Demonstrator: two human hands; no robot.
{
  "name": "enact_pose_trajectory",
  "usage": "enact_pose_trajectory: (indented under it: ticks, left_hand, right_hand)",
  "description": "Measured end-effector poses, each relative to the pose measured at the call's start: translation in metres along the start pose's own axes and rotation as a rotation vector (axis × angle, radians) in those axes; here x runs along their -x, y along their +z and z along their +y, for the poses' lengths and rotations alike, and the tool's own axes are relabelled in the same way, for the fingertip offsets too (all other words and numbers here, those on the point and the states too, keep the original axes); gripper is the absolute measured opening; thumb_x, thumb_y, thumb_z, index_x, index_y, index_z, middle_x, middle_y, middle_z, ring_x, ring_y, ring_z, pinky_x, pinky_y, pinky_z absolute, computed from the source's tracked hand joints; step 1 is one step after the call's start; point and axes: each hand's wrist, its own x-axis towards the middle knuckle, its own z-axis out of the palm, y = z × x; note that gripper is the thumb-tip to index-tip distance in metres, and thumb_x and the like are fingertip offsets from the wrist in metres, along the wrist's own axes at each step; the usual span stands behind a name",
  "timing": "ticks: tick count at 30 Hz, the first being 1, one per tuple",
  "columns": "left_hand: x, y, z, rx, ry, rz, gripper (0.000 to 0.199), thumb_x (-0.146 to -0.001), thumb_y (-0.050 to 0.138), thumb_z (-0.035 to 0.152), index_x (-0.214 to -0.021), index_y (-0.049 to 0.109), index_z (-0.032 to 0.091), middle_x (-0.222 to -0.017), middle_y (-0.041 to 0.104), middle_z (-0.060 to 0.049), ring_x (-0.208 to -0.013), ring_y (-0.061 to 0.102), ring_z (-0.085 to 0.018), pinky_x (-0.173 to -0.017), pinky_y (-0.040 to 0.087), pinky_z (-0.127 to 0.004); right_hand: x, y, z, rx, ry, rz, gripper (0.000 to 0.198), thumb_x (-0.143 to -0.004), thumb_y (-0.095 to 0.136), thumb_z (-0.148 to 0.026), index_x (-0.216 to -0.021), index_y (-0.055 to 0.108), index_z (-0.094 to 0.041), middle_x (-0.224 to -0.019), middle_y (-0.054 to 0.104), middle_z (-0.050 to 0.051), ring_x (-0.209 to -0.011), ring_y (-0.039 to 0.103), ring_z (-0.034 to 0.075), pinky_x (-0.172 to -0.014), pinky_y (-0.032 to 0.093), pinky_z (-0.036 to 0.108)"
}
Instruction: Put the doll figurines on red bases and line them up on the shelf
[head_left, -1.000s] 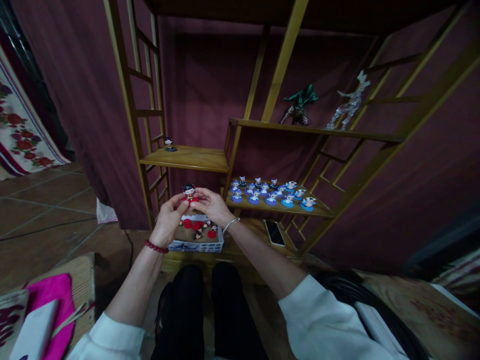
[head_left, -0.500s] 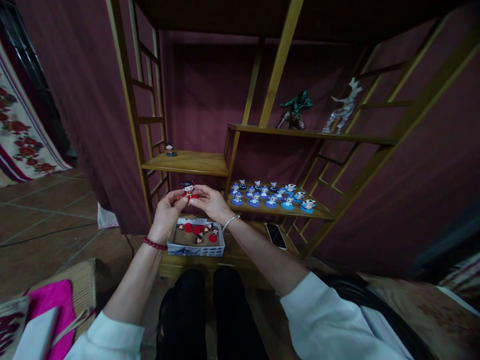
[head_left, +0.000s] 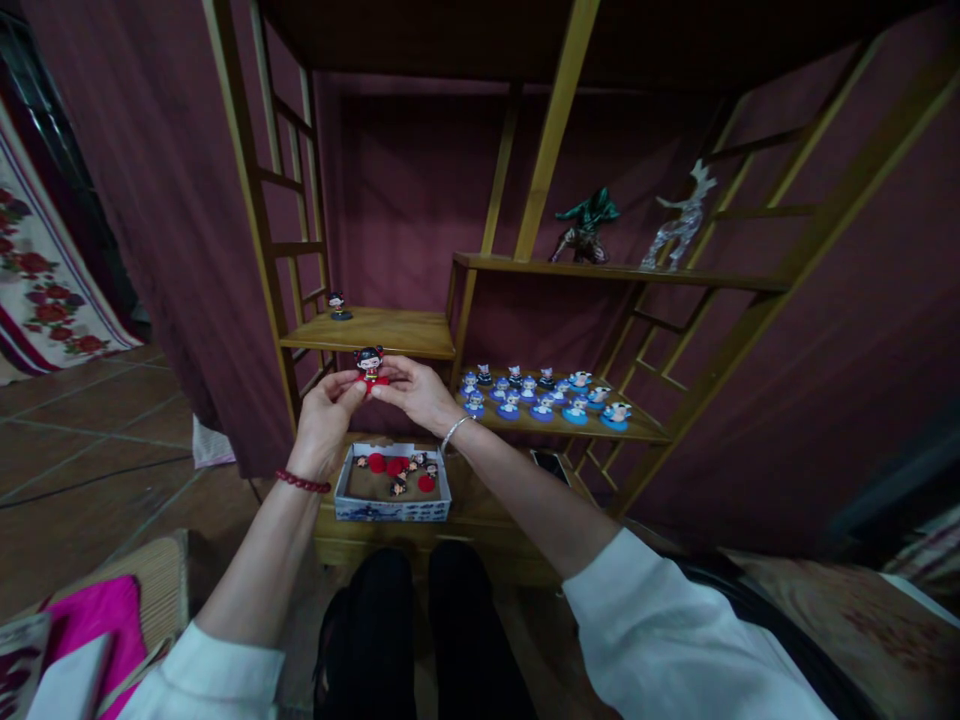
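Observation:
Between my two hands is a small black-haired figurine (head_left: 369, 362) on a red round base, held upright just in front of the left shelf (head_left: 390, 328). My left hand (head_left: 324, 415) pinches it from the left side. Fingers of my right hand (head_left: 416, 392) close on the red base from the right. Below my hands stands an open cardboard box (head_left: 394, 510) with several loose figurines and red discs lying in it. A similar figurine on a dark base (head_left: 339, 306) stands at the left end of the shelf.
On the lower right shelf (head_left: 637, 430) several blue, purple and dark figurines stand in rows. Higher up are a green figure (head_left: 589, 225) and a clear deer-like figure (head_left: 681, 218). A phone (head_left: 551, 465) lies behind my right forearm. Wooden posts frame the shelves.
Both hands have lifted the figurine slightly up and to the left, closer to the left shelf. The box and the shelf figurines stay in place.

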Motion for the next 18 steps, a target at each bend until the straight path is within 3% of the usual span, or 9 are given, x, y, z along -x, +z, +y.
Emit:
enact_pose_trajectory:
  ticks: [13,18]
  left_hand:
    - [-0.016,0.01,0.01,0.115,-0.051,-0.07,0.031,-0.051,0.072,0.014,-0.078,0.058,0.011,-0.075,0.061,-0.002,-0.071,0.057,-0.01,-0.076,0.042,-0.026]
    - [-0.014,0.011,0.005,0.216,-0.096,-0.055,0.028,-0.055,0.069,0.009,-0.081,0.057,0.013,-0.077,0.062,-0.001,-0.071,0.057,-0.008,-0.076,0.043,-0.025]
  right_hand:
    - [-0.019,-0.009,-0.011,0.126,-0.018,0.023,0.033,-0.061,0.066,-0.017,-0.093,0.055,-0.016,-0.083,0.059,0.001,-0.075,0.055,0.009,-0.075,0.044,0.026]
    - [-0.02,-0.009,-0.008,0.139,-0.04,0.001,0.034,-0.062,0.065,-0.019,-0.094,0.054,-0.015,-0.084,0.059,0.002,-0.074,0.055,0.009,-0.074,0.044,0.025]
